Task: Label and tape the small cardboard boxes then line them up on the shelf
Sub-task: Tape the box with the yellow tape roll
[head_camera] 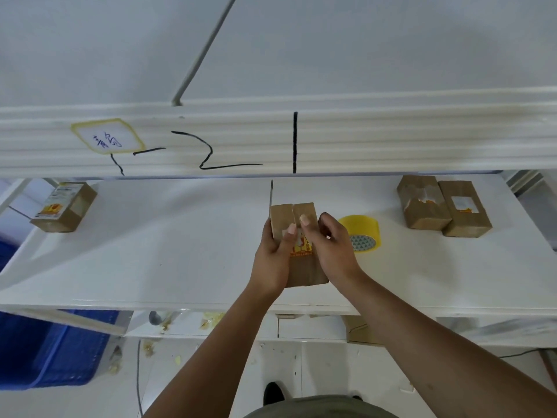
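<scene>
Conceivably, with left grip (272, 251) clasping the mid-frame box (303, 270) and right grip (334, 248) pinching its side, uneven thumb pressure may crease the label (302, 247).

tape roll (361, 233) right, upper shelf (391, 137) overhead

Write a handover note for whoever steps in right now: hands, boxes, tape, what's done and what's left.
The left hand grips the middle box from its left side, thumb on its face.
The right hand has its forefinger pressing the box's face and the other fingers curled; whether it pinches tape I cannot tell.
The tape roll lies on the shelf just right of that box.
The left box, labelled, lies alone at the shelf's left end. The two right boxes sit side by side.
Done: the middle box bears a label.
Left: probably finish taping it, then line the boxes up; they form no row yet.
</scene>
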